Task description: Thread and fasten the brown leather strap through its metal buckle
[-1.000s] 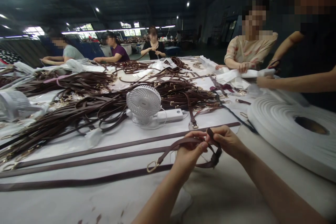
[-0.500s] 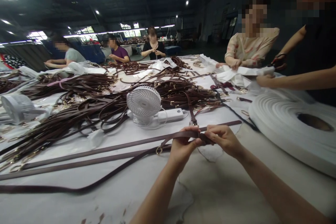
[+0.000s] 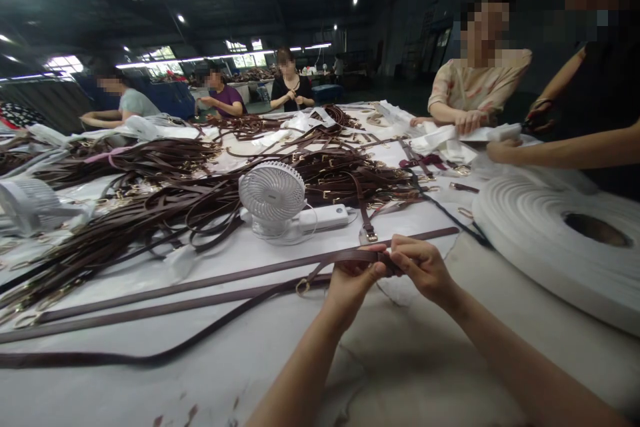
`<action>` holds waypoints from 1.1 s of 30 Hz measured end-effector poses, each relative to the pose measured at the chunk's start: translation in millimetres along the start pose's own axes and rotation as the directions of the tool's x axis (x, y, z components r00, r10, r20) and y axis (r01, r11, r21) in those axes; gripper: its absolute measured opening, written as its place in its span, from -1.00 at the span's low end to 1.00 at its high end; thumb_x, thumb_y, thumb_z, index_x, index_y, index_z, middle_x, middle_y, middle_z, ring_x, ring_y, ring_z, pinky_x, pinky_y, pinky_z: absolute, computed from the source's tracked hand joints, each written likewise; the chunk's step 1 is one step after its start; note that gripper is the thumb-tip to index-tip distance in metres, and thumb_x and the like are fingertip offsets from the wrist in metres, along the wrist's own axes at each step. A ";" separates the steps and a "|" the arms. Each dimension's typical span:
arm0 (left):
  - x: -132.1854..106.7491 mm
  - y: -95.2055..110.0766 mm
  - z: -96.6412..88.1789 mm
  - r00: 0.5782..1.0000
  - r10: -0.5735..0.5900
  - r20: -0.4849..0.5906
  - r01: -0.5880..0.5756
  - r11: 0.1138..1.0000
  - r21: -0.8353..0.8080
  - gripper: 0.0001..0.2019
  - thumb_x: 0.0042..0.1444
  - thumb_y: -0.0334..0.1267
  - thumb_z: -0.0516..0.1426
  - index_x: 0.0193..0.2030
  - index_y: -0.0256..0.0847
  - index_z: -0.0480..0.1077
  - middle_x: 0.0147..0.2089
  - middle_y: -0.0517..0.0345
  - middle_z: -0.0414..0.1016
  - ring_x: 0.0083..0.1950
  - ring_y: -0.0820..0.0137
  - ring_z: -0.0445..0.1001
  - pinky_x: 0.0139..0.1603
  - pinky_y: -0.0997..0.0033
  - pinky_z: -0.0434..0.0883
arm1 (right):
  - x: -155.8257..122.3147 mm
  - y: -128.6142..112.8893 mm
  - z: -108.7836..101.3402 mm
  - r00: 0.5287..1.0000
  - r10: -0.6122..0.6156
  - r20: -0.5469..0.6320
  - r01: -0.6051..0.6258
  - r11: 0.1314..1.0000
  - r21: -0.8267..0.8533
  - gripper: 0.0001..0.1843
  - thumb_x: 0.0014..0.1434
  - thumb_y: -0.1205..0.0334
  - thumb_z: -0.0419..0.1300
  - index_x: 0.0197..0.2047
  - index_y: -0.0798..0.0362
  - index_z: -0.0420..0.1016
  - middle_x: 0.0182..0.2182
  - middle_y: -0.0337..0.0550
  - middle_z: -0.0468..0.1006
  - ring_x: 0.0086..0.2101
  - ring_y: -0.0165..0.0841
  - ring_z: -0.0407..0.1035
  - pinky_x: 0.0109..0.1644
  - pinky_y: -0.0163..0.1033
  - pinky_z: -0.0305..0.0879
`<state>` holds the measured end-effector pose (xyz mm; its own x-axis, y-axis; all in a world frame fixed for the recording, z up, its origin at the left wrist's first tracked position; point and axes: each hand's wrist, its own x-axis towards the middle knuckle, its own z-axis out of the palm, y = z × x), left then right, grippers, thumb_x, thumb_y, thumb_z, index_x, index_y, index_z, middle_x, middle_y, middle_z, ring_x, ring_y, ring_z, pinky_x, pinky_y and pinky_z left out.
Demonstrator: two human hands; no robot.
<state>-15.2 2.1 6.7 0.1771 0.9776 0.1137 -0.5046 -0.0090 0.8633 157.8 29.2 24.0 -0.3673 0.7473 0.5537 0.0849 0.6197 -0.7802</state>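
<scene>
Both my hands are on a dark brown leather strap [image 3: 354, 255] held just above the white-covered table. My left hand [image 3: 350, 287] grips it from below, thumb pressed on it. Close beside, my right hand [image 3: 423, 268] pinches the strap's right part between thumb and fingers. The fingers hide what lies between them. A gold ring [image 3: 303, 286] sits on the strap left of my hands. Behind the hands, a long flat strap [image 3: 215, 283] lies across the table. A strap with a gold buckle [image 3: 371, 236] hangs down from the pile toward my hands.
Beyond my hands stands a white fan [image 3: 273, 193]. Brown straps with gold buckles pile up [image 3: 165, 200] across the table. A large roll of white strip [image 3: 530, 260] lies at right. Behind it, a co-worker's hand [image 3: 505, 150] holds white material. Several people work around the table.
The strap between my hands has turned slightly and my right fingers have curled in more. The view has shifted a little. A co-worker's hand at the right has moved over the white material.
</scene>
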 end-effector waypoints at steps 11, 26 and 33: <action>2.2 1.7 3.8 0.999 0.013 -0.038 -0.012 0.999 0.034 -0.56 -0.06 -0.01 0.43 -0.11 -0.25 0.61 -0.35 0.16 0.51 -0.35 0.46 0.43 -0.28 0.45 0.39 | -8.6 4.6 26.4 0.982 0.128 -0.136 -0.099 0.974 0.204 -0.52 0.40 0.03 0.13 -0.54 0.02 0.40 -0.47 -0.14 0.35 -0.39 -0.27 0.30 -0.30 -0.17 0.26; -1.5 10.0 4.8 1.000 -0.024 0.009 0.026 0.967 -0.253 -0.74 0.16 -0.13 0.01 -0.16 -0.19 0.43 -0.10 0.03 0.58 -0.04 0.25 0.46 -0.03 0.32 0.31 | -12.9 6.9 39.1 0.958 0.279 -0.063 -0.265 0.948 0.174 -0.63 0.30 -0.05 0.23 -0.34 0.06 0.66 -0.33 -0.04 0.59 -0.26 -0.17 0.43 -0.18 -0.16 0.39; -4.7 4.1 9.3 0.998 -0.016 0.064 0.031 0.969 -0.243 -0.82 -0.05 -0.22 0.00 -0.30 -0.19 0.31 0.00 0.00 0.53 0.03 0.17 0.43 -0.06 0.29 0.31 | -18.7 6.5 46.6 0.939 0.332 -0.094 -0.300 0.920 0.253 -0.63 0.29 -0.04 0.26 -0.33 0.10 0.65 -0.23 -0.05 0.61 -0.24 -0.17 0.48 -0.20 -0.18 0.49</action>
<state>-10.2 -4.5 14.3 0.2387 0.9622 0.1309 -0.6893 0.0729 0.7208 122.0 8.1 -5.0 -0.2297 0.9295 0.2884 -0.0466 0.2855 -0.9572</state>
